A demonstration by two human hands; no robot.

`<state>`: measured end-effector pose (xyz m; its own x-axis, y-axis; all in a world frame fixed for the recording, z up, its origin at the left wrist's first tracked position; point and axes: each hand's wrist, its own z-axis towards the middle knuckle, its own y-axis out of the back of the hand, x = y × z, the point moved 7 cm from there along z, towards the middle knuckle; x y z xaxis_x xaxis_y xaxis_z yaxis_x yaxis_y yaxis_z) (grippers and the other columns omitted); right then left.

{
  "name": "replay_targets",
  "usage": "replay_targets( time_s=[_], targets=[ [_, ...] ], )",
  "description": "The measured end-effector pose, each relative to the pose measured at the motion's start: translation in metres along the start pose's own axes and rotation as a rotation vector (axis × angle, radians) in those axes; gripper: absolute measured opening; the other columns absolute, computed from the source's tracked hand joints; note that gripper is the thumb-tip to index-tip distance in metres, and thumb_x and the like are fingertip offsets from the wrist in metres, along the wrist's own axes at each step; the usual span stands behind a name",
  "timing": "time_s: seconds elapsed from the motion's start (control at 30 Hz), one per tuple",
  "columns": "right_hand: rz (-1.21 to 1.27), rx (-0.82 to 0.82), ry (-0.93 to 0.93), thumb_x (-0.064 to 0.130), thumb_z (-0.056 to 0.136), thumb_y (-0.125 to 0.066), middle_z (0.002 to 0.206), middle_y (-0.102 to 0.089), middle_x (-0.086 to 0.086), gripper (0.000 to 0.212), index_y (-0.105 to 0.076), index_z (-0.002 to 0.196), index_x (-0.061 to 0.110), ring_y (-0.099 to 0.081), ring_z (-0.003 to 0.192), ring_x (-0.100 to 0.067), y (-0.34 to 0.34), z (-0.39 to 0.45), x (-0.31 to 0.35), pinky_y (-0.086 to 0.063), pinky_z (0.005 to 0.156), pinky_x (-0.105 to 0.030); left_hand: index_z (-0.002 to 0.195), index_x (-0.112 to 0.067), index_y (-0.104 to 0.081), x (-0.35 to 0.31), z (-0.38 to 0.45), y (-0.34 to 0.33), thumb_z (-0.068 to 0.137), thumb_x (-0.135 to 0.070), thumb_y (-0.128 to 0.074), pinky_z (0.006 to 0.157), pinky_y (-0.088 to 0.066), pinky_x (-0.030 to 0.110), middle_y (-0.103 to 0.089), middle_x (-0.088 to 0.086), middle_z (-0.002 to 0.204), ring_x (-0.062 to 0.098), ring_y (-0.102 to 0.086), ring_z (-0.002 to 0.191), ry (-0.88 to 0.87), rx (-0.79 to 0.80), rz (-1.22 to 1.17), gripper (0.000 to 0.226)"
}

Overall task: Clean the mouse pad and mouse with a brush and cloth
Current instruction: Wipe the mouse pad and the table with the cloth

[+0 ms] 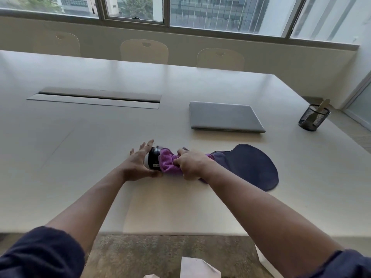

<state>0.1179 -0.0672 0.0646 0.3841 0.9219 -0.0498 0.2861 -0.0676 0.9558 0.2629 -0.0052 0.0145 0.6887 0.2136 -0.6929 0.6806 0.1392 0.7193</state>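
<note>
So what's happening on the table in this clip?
A person is wiping a mouse with a purple cloth. The left hand steadies the mouse, thumb under it and fingers spread, while the right hand grips the bunched cloth against it. The dark mouse pad lies just to the right. Farther back sit a closed laptop and a mesh cup.

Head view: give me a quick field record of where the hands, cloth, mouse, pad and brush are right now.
left hand: steadies the mouse, thumb underneath, fingers spread
right hand: grips the cloth, pressing it against the mouse
mouse: black, tipped on its side, left of the pad
cloth: purple, bunched
mouse pad: dark, flat on the table
brush: wooden handle stands in the mesh cup
laptop: closed
</note>
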Motion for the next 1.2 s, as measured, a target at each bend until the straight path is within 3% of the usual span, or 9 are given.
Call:
replay_targets(
  time_s=[0.1, 0.23, 0.33, 0.47, 0.7, 0.93, 1.03, 1.1, 1.2],
  targets=[
    [-0.023, -0.009, 0.048, 0.021, 0.089, -0.06, 0.129, -0.049, -0.01, 0.041, -0.06, 0.13, 0.023, -0.054, 0.115, -0.03, -0.005, -0.022, 0.009, -0.047, 0.095, -0.035, 0.157, -0.016, -0.004, -0.005, -0.01, 0.001, 0.073, -0.028, -0.085, 0.121, 0.008, 0.043, -0.014, 0.004, 0.162, 0.014, 0.003, 0.15, 0.02, -0.079, 0.012, 0.117],
    [-0.03, -0.02, 0.113, 0.016, 0.084, -0.062, 0.136, -0.049, -0.005, 0.047, -0.059, 0.13, 0.026, -0.055, 0.113, -0.029, -0.014, -0.061, 0.016, -0.044, 0.093, -0.032, 0.156, -0.013, -0.01, -0.013, -0.027, 0.0, 0.072, -0.025, -0.086, 0.122, -0.007, 0.043, -0.015, 0.004, 0.162, 0.02, -0.008, 0.15, 0.028, -0.209, -0.006, 0.113],
    [0.0, -0.035, 0.155, 0.012, 0.082, -0.062, 0.13, -0.053, -0.003, 0.047, -0.062, 0.126, 0.028, -0.057, 0.111, -0.028, -0.02, -0.088, 0.017, -0.043, 0.094, -0.033, 0.157, -0.014, -0.004, -0.018, -0.039, -0.004, 0.072, -0.021, -0.085, 0.122, -0.001, 0.042, -0.009, 0.005, 0.163, 0.018, 0.0, 0.15, 0.034, -0.282, 0.017, 0.117],
    [0.046, -0.06, 0.177, 0.009, 0.082, -0.059, 0.127, -0.056, 0.003, 0.051, -0.063, 0.127, 0.033, -0.055, 0.116, -0.024, -0.031, -0.12, 0.013, -0.039, 0.089, -0.027, 0.157, -0.014, -0.005, -0.044, -0.055, -0.014, 0.071, -0.014, -0.084, 0.121, 0.007, 0.037, -0.005, 0.002, 0.163, 0.012, 0.005, 0.149, -0.104, -0.373, 0.056, 0.116],
    [0.06, -0.084, 0.189, 0.012, 0.084, -0.063, 0.119, -0.061, 0.007, 0.042, -0.068, 0.12, 0.033, -0.058, 0.11, -0.021, -0.038, -0.168, 0.012, -0.032, 0.075, -0.024, 0.154, -0.009, -0.023, -0.096, -0.071, -0.05, 0.079, -0.009, -0.077, 0.122, -0.008, 0.041, -0.019, 0.001, 0.159, 0.01, -0.005, 0.148, -0.268, -0.419, 0.034, 0.092],
    [0.062, -0.024, 0.099, 0.016, 0.084, -0.066, 0.121, -0.062, 0.01, 0.04, -0.068, 0.12, 0.033, -0.057, 0.109, -0.016, -0.054, -0.222, 0.002, -0.033, 0.076, -0.021, 0.153, -0.014, -0.028, -0.129, -0.068, -0.098, 0.082, -0.02, -0.075, 0.118, -0.017, 0.025, -0.026, 0.001, 0.159, 0.009, -0.018, 0.147, -0.29, -0.304, -0.016, 0.085],
    [-0.02, 0.262, -0.02, 0.028, 0.078, -0.073, 0.11, -0.07, 0.002, 0.028, -0.071, 0.106, 0.025, -0.062, 0.094, -0.024, -0.098, -0.259, -0.013, -0.046, 0.074, -0.026, 0.151, -0.019, -0.033, -0.144, -0.064, -0.113, 0.082, -0.027, -0.076, 0.112, -0.027, 0.024, -0.038, 0.004, 0.154, 0.015, -0.035, 0.141, -0.285, -0.297, -0.016, 0.082],
    [0.037, 0.375, -0.176, 0.022, 0.073, -0.074, 0.1, -0.071, -0.003, 0.023, -0.071, 0.095, 0.021, -0.066, 0.087, -0.026, -0.132, -0.291, -0.034, -0.054, 0.074, -0.03, 0.148, -0.024, -0.038, -0.155, -0.059, -0.122, 0.081, -0.03, -0.075, 0.103, -0.037, 0.026, -0.051, 0.005, 0.144, 0.022, -0.05, 0.13, -0.267, -0.308, -0.007, 0.076],
    [0.142, 0.178, -0.363, 0.016, 0.07, -0.069, 0.099, -0.066, 0.004, 0.026, -0.068, 0.095, 0.023, -0.065, 0.094, -0.024, -0.138, -0.324, -0.066, -0.058, 0.078, -0.035, 0.139, -0.026, -0.05, -0.169, -0.051, -0.132, 0.083, -0.026, -0.072, 0.094, -0.05, 0.033, -0.064, 0.0, 0.13, 0.025, -0.063, 0.111, -0.244, -0.321, -0.067, 0.06]
  ],
)
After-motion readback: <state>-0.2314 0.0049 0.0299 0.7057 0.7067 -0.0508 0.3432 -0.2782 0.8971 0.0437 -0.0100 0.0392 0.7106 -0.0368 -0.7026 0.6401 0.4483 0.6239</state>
